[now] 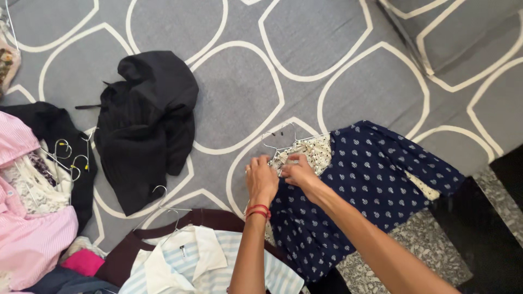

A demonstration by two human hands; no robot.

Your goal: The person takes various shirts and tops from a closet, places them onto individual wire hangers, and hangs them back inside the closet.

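Your two hands meet at the collar of the navy printed dress (359,190), which lies on the grey patterned bed cover (239,92). Your left hand (261,179) pinches the neckline from the side of the dress away from its skirt; your right hand (298,171) closes on the same edge, just beside it. The wire hanger (280,142) pokes out of the collar (its hook points away from you). From the collar, the long axis of the dress runs down towards you, a little to your right. Both hands are equally near the collar.
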